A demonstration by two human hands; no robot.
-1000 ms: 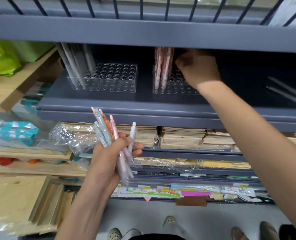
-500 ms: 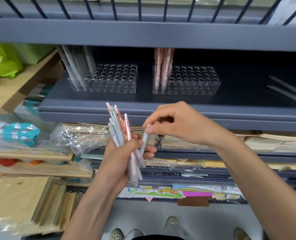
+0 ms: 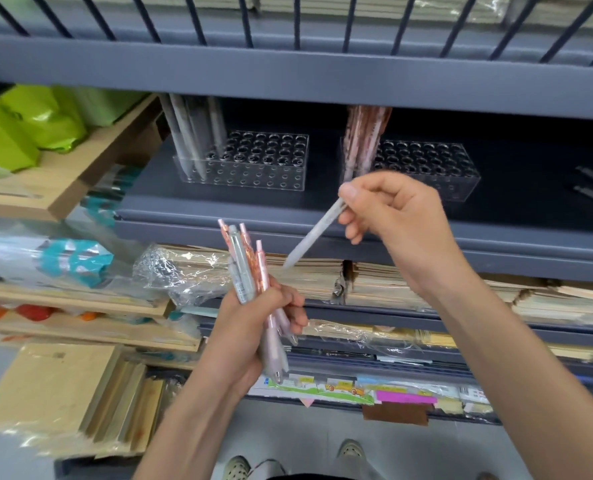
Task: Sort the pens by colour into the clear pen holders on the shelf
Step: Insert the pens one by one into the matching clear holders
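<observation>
Pens are getting sorted here, and from the head cam (the only view going) it's looking like early-to-middle days. The left hand is gripping a mixed bundle of them upright, fingers curled round the barrels. I'm seeing a few pink or orange patterned ones and a couple of pale grey ones, though the exact number is hard to call since they're overlapping. The right hand is pinching a single pale grey pen by its top end between thumb and fingers, with the tip angling down toward the bundle. That pen is hanging in the air just in front of the shelf edge, apart from the bundle and not touching either holder. Up on that shelf two clear holders are sitting side by side. The left holder is carrying a few grey pens at its left end, and the right holder is carrying a cluster of pink-orange pens at its left end too. Most holes in both are showing empty. So I'm guessing the colour split is already set up — grey going left, pink going right — and the grey pen in hand is probably heading for the left holder. What's left, as far as I can judge, is this pen plus the whole handful. Under the shelf, stacks of notebooks are filling the next level down, and green bags are sitting off to the left.
</observation>
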